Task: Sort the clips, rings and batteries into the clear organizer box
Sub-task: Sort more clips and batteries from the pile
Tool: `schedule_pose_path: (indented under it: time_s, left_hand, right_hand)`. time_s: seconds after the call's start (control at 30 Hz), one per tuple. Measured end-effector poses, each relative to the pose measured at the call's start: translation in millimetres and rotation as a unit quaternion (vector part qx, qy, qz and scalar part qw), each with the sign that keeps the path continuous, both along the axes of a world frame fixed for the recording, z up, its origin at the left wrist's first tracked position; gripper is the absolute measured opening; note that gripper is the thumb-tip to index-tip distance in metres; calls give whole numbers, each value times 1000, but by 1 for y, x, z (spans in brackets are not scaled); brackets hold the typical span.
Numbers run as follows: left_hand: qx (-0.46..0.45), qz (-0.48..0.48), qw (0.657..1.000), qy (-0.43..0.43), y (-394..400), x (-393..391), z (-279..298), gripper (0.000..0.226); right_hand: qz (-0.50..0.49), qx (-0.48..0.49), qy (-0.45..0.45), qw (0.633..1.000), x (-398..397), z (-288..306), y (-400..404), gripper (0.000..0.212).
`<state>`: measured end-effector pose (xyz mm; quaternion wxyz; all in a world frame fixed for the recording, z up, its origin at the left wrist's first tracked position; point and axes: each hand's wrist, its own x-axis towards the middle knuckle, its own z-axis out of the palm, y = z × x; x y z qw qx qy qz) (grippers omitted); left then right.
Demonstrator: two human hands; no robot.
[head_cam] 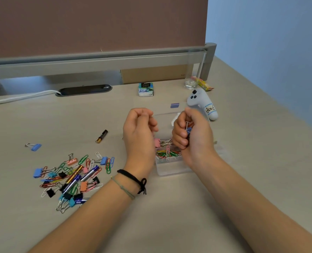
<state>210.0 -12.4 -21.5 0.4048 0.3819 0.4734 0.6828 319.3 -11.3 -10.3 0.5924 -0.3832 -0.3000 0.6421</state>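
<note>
- Loose pile (73, 178) of clips and batteries on tabletop (188, 207), left of the arms.
- Clear organizer box (169, 169) between the wrists; paper clips and binder clips inside.
- Right hand (192, 136) grips a bunch of clips (187, 129) over the box.
- Left hand (139, 128) curled; whether it holds anything, cannot tell.
- Single battery (101, 136) farther left.
- Controller (202, 104) beyond.

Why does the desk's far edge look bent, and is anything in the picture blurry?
Head view: the wide-angle lens bows the partition rail; light is soft and even, with faint shadows; the right hand, gripping binder clips, is slightly motion-blurred; the clear organizer box nearly vanishes against the desk.
</note>
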Motion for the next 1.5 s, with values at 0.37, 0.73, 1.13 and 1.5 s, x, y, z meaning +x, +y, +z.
schedule_pose_path:
  time_s: [0.37, 0.73, 1.13, 1.5]
  left_hand:
    - [-43, -18, 999, -6, -1, -11, 0, 23]
    - [-71, -23, 997, 12, 5, -27, -2, 29]
    - [-63, -177, 864, 467, 1, -40, 11, 20]
    - [-35, -213, 728, 651, -19, -29, 18, 15]
  right_hand:
    - [-24, 72, -127, 989, -20, -7, 3, 49]
    - [43, 126, -127, 983, -18, -7, 0, 46]
    - [70, 229, -529, 814, 44, -1, -7, 28]
    - [65, 259, -717, 644, 56, -10, -10, 14]
